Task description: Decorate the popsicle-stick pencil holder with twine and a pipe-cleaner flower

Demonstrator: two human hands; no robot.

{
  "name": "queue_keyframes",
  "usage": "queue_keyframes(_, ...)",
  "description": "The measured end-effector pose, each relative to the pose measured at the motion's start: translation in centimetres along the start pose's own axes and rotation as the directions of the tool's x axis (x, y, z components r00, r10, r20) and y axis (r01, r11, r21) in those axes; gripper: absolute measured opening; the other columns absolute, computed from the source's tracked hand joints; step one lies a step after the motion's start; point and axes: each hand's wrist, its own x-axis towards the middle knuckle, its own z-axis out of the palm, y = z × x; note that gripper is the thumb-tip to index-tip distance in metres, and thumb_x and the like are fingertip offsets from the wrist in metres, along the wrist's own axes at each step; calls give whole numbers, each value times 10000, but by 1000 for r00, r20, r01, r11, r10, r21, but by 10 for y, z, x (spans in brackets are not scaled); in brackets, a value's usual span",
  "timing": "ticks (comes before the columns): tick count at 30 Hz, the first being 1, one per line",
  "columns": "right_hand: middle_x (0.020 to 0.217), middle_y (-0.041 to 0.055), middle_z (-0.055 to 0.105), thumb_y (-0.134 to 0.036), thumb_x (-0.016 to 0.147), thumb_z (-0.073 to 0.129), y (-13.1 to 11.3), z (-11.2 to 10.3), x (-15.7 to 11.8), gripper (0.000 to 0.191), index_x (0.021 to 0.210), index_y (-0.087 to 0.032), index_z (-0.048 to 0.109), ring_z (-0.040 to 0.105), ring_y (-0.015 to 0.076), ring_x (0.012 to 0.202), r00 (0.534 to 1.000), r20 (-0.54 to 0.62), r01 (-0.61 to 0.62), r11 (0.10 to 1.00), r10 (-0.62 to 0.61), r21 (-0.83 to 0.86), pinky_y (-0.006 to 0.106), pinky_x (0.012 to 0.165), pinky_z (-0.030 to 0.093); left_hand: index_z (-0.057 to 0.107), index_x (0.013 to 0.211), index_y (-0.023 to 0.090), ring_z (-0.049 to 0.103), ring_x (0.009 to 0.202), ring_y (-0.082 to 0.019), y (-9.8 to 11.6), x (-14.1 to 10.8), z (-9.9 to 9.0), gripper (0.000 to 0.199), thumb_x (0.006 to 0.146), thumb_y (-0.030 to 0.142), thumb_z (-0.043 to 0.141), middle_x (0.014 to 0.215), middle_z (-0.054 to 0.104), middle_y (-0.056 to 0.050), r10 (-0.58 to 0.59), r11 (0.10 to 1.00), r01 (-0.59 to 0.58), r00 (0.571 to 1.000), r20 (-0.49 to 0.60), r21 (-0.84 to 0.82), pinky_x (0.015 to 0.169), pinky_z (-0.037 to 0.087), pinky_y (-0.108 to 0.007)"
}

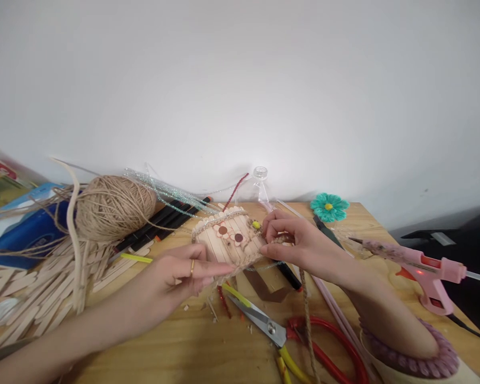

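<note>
Gripping the wooden-stick piece [226, 240] above the table [152, 344], the left hand [183, 273] holds its lower edge; the right hand [287, 238] pinches its braided cord [246, 262]. Behind stands a clear bottle neck [260, 175].

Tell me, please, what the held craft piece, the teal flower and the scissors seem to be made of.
Craft piece: matte, pale wood, judging by its narrow sticks side by side; its rough, tan braided trim looks like jute. Teal flower: probably chenille stem, given its fuzzy petals. Scissors: shiny grey metal blades; the smooth, glossy red grip is probably plastic, perhaps coated metal.
</note>
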Motion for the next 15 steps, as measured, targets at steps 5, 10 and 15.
queue_keyframes(5,851,14,511,-241,717,587,-1,1,0,165,591,-191,493,499,182,835,1000,12,13,1000,-13,7,324,771,345,431,1312,438,497,704,-105,5,-1,-2,420,956,229,354,775,506,33,-43,988,33,997,64,150,681,410,-193)
queue_keyframes(10,842,8,504,-235,707,577,-2,1,-1,148,597,-191,489,487,173,813,1000,7,-7,1000,7,-1,314,750,340,377,1356,406,538,811,-110,9,0,-4,479,950,159,322,926,568,13,61,964,-81,994,86,254,762,438,-200)
queue_keyframes(15,803,-1,493,-220,698,568,-4,1,-1,129,602,-193,485,474,164,785,1000,12,-9,1000,9,5,303,734,340,291,1406,361,556,848,-125,9,-3,-3,606,893,38,286,975,551,-20,133,910,-171,983,125,378,753,472,-222)
